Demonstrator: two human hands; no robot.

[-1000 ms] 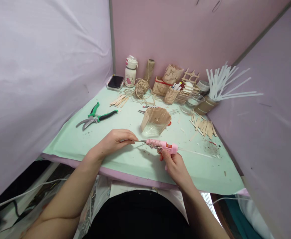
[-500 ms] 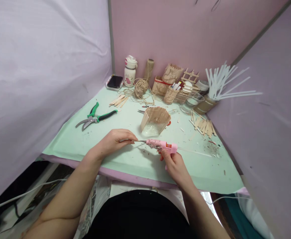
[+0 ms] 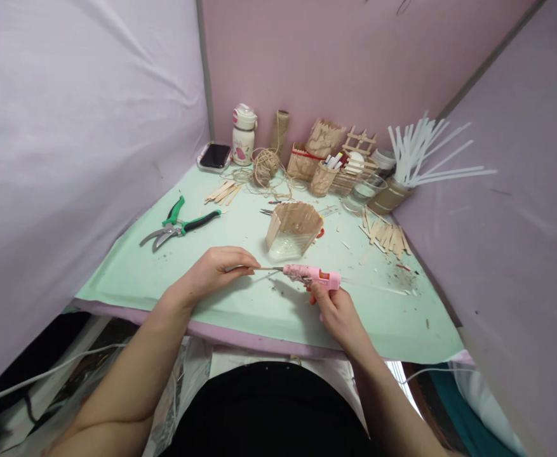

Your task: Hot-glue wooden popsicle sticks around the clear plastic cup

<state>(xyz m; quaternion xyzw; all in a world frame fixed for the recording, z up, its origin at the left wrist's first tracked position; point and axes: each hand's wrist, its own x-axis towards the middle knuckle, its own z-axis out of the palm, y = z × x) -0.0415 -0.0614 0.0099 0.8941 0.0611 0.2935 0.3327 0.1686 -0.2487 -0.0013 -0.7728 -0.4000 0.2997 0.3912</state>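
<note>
My right hand [image 3: 338,312] is closed around the handle of a pink glue gun [image 3: 312,275], its nozzle pointing left. A clear glue stick [image 3: 373,286] trails out of its back end. Between the thumb and fingers of my left hand [image 3: 225,266] is a thin wooden craft stick [image 3: 265,268], seen edge-on, its right end at the nozzle tip. Whether nozzle and stick touch I cannot tell. Just beyond the gun stands a container [image 3: 293,230] with a clear plastic base and craft sticks lining its sides, open toward me.
Green-handled pruning shears [image 3: 176,225] lie open at left. Loose craft sticks [image 3: 224,192] rest behind, more sticks [image 3: 387,236] at right. A twine ball [image 3: 265,166], white bottle [image 3: 244,136], phone [image 3: 215,156], pen cup [image 3: 324,180] and a jar of white glue sticks [image 3: 392,193] line the back.
The glue gun has shifted slightly right along the craft stick, so more of the stick shows between my left fingers and the nozzle. The whole view has also shifted a little.
</note>
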